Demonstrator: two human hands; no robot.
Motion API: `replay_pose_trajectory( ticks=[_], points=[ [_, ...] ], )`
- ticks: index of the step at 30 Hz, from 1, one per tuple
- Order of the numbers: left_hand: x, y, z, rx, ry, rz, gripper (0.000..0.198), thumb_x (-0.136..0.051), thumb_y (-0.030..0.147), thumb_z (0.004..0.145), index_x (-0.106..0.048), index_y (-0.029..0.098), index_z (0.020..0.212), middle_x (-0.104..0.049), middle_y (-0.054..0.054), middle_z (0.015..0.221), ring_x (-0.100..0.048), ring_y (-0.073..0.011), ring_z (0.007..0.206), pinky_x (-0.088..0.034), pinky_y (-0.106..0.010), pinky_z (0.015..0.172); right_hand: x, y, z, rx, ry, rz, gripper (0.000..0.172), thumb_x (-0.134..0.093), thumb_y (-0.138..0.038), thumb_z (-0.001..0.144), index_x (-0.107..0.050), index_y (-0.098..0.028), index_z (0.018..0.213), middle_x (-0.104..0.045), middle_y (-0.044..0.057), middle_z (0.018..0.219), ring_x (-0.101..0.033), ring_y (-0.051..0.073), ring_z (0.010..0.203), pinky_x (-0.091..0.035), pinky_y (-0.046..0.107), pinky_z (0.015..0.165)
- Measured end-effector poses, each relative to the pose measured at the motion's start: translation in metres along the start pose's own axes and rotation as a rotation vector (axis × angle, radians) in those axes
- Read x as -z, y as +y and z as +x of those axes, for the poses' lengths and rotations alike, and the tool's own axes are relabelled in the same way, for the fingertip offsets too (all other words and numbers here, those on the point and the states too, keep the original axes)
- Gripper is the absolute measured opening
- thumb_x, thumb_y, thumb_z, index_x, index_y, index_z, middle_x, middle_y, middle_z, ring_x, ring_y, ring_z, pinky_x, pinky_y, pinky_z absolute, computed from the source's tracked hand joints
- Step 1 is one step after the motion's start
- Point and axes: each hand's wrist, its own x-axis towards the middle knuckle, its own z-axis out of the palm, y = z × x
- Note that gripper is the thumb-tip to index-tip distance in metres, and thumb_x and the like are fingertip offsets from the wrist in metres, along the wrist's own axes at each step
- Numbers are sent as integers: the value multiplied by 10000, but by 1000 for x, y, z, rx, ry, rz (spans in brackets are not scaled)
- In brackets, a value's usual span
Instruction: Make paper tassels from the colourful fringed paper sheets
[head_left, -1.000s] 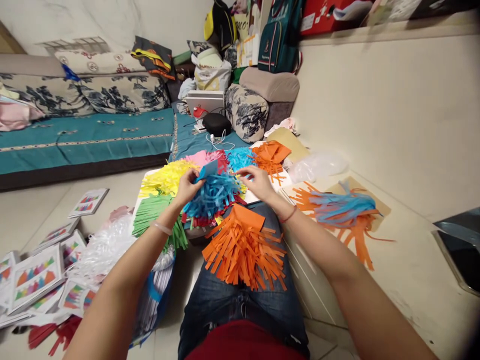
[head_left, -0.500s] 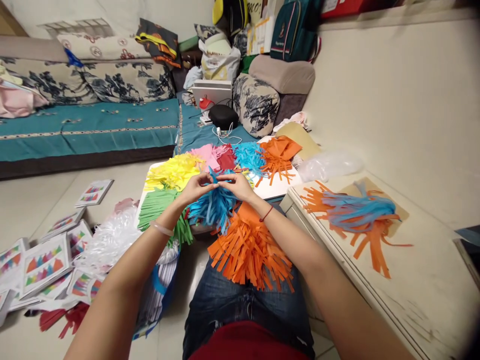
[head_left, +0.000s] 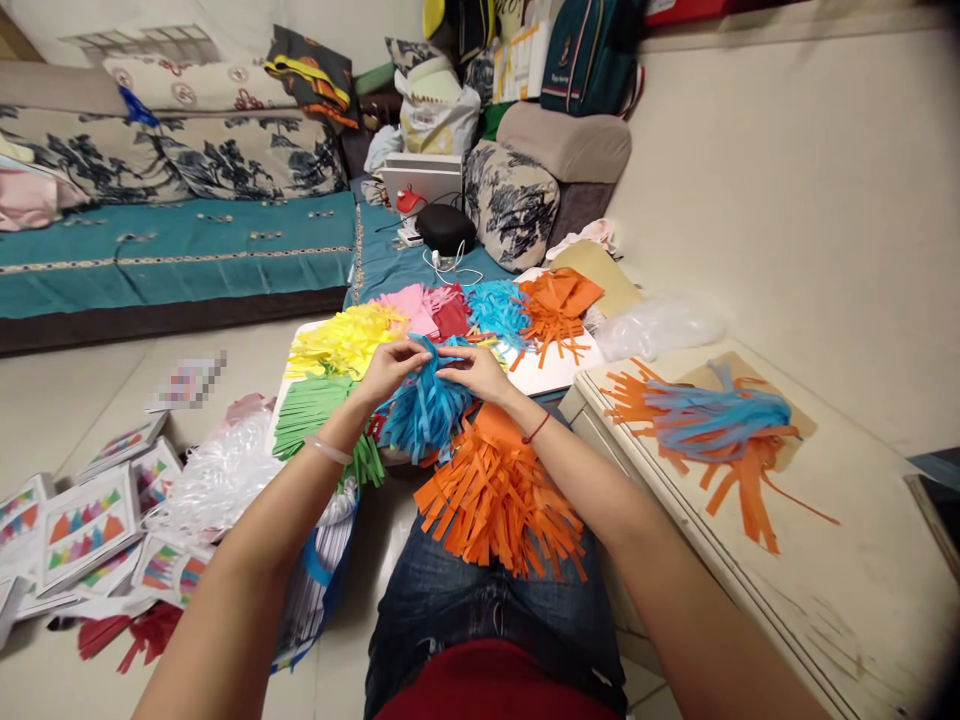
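Observation:
A blue fringed paper tassel [head_left: 425, 415] hangs in front of me, its strips falling downward. My left hand [head_left: 393, 368] pinches its top between thumb and fingers. My right hand [head_left: 478, 372] is closed at the other side of the top, thumb and fingertips on the blue paper. A bundle of orange fringed paper [head_left: 499, 500] lies across my lap, just below the hands. Green fringed paper [head_left: 319, 415] and yellow fringed paper [head_left: 346, 340] lie left of my left hand on a white board [head_left: 551, 370].
Pink [head_left: 409, 308], red [head_left: 453, 315], light blue [head_left: 497, 308] and orange fringed sheets [head_left: 559, 300] line the board's far side. At right, blue and orange tassels [head_left: 716, 425] lie on a cream cabinet [head_left: 840, 580]. Packets [head_left: 90, 520] and white strips [head_left: 225, 480] cover the floor at left.
The blue tassel's top, a raised point before, now shows as a bent-over band between my fingers. My hands have shifted slightly apart. The orange bundle stays on my lap.

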Motion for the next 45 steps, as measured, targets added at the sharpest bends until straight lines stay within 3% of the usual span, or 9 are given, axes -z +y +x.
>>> replay_pose_trajectory(
  ticks=[11, 23, 34, 45],
  points=[
    [-9, 7, 3, -105, 46, -26, 328, -799, 391, 614, -574, 152, 616, -559, 31, 603, -498, -93, 582, -394, -221, 595, -5, -2, 0, 40, 113, -41, 362, -755, -265, 677, -733, -201, 1033, -706, 54, 1115, -643, 221, 1091, -468, 360, 1009],
    [-6, 9, 4, -126, 36, -84, 327, -785, 415, 644, -587, 154, 660, -567, 22, 639, -509, -93, 592, -397, -218, 590, -2, -12, 0, 63, 110, -11, 334, -749, -278, 689, -739, -190, 1011, -708, 69, 1106, -647, 226, 1082, -478, 385, 996],
    [-5, 29, -1, -203, 46, -85, 288, -789, 392, 664, -620, 160, 684, -595, 7, 658, -531, -106, 613, -413, -225, 598, 0, -37, -7, 155, 127, 23, 295, -748, -270, 691, -748, -205, 979, -720, 51, 1077, -650, 203, 1072, -473, 363, 1007],
    [-8, 44, -2, -237, 54, -62, 321, -801, 425, 639, -615, 164, 659, -588, 9, 651, -514, -106, 594, -402, -231, 583, 2, -47, -10, 195, 121, 46, 273, -741, -311, 708, -752, -221, 965, -716, 46, 1091, -638, 202, 1089, -461, 370, 1019]
  ],
)
